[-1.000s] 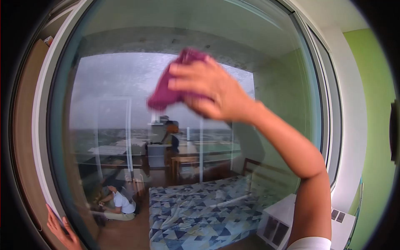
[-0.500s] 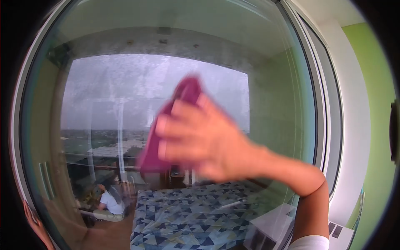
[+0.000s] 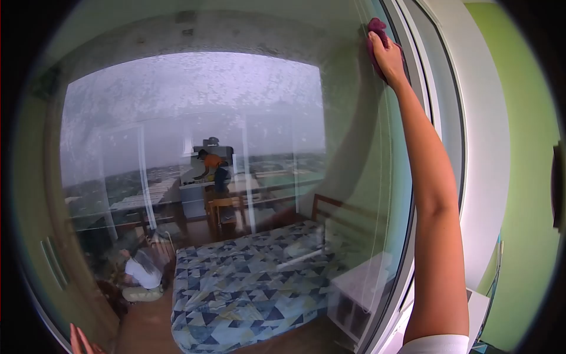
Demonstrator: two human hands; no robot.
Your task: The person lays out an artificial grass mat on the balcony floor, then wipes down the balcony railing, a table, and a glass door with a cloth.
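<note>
Purple cloth point(image 3: 377, 25) is at upper right, gripped by the right hand point(image 3: 388, 57), fingers curled; the left hand point(image 3: 86, 344), lower left, extends fingers, nothing visibly held; blotchy window glass point(image 3: 259, 82) suggests unfinished wiping.

The cloth point(image 3: 378, 26) is a deep plum purple, the sleeve point(image 3: 436, 344) white. The window frame point(image 3: 417, 54) is white with dark edging, and the wall point(image 3: 530, 141) is lime green. The bedspread point(image 3: 247, 289) carries a triangle pattern in navy, pale blue, grey and cream; the headboard point(image 3: 335, 204) is brown, the bedside cabinet point(image 3: 367, 274) white, the sky point(image 3: 177, 88) lavender-grey. One reflected person point(image 3: 213, 163) wears orange above dark blue; a second person point(image 3: 143, 272) wears white above beige.
</note>
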